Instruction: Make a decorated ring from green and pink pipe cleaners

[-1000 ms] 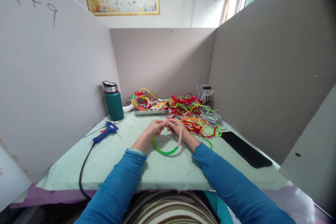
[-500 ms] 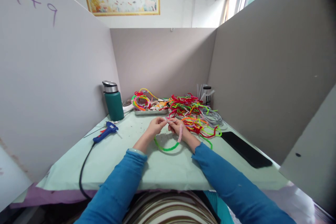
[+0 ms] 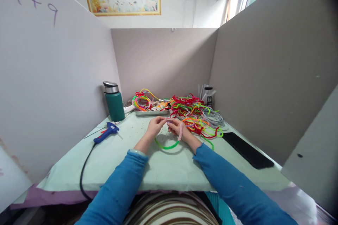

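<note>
A ring of fuzzy pipe cleaner point(image 3: 169, 147), green along its lower curve and pale pink on the right side, hangs between my hands above the table. My left hand point(image 3: 155, 126) pinches its upper part from the left, fingers closed. From the other side my right hand point(image 3: 178, 128) is closed on the same top section, with the pink stretch passing in front of it. A short pale pink piece shows between the fingertips; how its ends join there is too small to tell.
Behind my hands lie a tangled heap of coloured pipe cleaners point(image 3: 190, 107) and a metal tray point(image 3: 151, 113) of small pieces. A blue glue gun point(image 3: 107, 132) and a green bottle point(image 3: 114, 105) are on the left. A black phone-like slab point(image 3: 248, 150) lies right.
My fingertips have shifted slightly upward at the top of the ring, and its lower curve has risen a little. Both hands keep their hold.
</note>
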{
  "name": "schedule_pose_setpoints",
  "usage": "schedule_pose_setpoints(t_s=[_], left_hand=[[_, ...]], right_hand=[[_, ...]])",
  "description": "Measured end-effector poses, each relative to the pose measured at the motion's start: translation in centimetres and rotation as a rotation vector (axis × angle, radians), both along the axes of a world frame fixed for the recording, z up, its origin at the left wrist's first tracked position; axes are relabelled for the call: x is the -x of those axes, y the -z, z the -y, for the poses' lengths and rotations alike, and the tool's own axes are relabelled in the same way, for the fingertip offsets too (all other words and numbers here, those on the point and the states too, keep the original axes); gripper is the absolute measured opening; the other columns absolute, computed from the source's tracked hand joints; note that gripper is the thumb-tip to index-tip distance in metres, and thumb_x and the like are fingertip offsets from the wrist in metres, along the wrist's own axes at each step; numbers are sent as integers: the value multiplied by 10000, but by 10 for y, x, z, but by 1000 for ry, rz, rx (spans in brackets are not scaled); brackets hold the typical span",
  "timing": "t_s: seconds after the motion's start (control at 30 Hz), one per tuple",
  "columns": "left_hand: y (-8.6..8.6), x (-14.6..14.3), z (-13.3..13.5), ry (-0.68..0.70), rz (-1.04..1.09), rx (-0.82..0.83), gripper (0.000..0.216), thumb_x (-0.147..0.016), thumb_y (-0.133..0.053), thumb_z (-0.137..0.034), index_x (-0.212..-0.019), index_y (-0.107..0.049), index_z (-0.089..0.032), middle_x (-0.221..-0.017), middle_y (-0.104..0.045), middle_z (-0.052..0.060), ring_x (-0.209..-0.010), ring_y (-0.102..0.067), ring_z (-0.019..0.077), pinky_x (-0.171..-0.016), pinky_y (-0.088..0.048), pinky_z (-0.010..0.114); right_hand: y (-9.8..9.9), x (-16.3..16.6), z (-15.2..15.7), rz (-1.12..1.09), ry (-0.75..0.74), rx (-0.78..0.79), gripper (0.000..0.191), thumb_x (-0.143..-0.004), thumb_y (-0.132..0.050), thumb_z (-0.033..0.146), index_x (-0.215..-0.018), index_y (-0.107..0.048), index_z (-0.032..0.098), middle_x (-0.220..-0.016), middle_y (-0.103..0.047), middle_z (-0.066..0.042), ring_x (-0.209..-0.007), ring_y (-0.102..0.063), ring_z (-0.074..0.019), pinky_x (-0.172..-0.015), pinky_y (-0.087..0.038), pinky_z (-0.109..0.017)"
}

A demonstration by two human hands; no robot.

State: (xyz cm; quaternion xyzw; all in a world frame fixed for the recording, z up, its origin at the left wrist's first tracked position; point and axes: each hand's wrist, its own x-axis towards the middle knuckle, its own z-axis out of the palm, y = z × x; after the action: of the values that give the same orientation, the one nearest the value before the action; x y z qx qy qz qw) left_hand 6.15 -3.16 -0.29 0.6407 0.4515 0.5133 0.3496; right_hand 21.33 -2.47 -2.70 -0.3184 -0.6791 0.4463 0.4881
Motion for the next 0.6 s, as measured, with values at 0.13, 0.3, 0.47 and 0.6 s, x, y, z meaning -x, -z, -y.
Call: schedule_pose_setpoints(t_s=[0.13,0.3,0.47,0.6], left_hand=[[1,2,-4,-60,-24,0,358,-701,-573,-446,-831,-659,-124,-565,-528,-14,-473,-364,66,-439,-280,194],[4,4,-9,-121,-26,-8,355,-702,-562,-454,-795,-662,-126,-502,-454,-36,-465,-345,71,-442,-275,200],[7,6,-11,-142,-39,-39,353,-700,-554,-464,-768,-661,-134,-496,-460,-35,-475,-374,83,-475,-303,213],[8,6,-12,-136,-43,-47,340,-707,-542,-451,-770,-655,-137,-502,-464,-36,-470,-371,82,-478,-302,214]], right_hand=[[0,-2,0,-52,-27,-31,399,-758,-586,408,-1077,-559,169,-593,-541,36,-434,-407,-72,-403,-301,-199],[-5,-2,2,-44,-2,-17,348,-748,-599,453,-931,-583,157,-590,-537,27,-453,-418,-74,-420,-316,-201],[-5,-3,5,71,-59,6,464,-789,-501,564,-815,-627,118,-658,-570,-30,-493,-446,-74,-426,-331,-196],[-2,-2,4,89,-77,2,456,-789,-509,560,-868,-627,127,-686,-573,-25,-489,-450,-67,-427,-337,-190]])
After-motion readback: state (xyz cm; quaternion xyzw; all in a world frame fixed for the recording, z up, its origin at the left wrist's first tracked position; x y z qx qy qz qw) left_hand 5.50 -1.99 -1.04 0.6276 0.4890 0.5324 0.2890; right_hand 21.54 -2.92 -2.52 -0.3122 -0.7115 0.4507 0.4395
